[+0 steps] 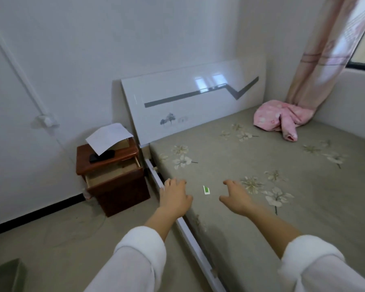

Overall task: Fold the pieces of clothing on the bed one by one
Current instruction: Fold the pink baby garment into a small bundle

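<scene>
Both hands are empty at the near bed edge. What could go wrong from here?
The pink garment lies crumpled in the far corner, well away from the left hand and right hand; reaching it may mean leaning across the bed. It sits right beside the curtain, which might get dragged along.

The bed (261, 207) lies open between both hands and the pink garment (280, 118) bunched in the far corner, hemmed by headboard (177, 106), curtain (325, 60) and wall; only a small green-and-white tag (206, 190) interrupts the near edge.
</scene>
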### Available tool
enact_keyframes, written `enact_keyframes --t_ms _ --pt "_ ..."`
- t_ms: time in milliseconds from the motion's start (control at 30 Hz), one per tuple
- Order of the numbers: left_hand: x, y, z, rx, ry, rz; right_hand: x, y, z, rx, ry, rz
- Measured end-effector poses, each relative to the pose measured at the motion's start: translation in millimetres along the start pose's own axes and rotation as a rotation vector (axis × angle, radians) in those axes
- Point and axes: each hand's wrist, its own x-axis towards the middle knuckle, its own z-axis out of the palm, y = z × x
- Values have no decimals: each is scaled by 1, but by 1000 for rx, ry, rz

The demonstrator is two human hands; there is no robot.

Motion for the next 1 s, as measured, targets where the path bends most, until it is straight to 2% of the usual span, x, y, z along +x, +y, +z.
enact_keyframes --t_ms 400,533,667,867,1000 --pt "302 -7 3 -92 -123 153 254 -7 -58 75 74 170" --pt "415 -17 30 -40 -202 250 360 -1 -50 159 120 279" --pt "536 -29 55 39 -324 336 455 13 -34 275 136 473" --pt "674 -17 97 128 -459 474 540 43 -18 394 173 714" --pt "744 7 153 186 -491 617 583 81 2 312 165 767"
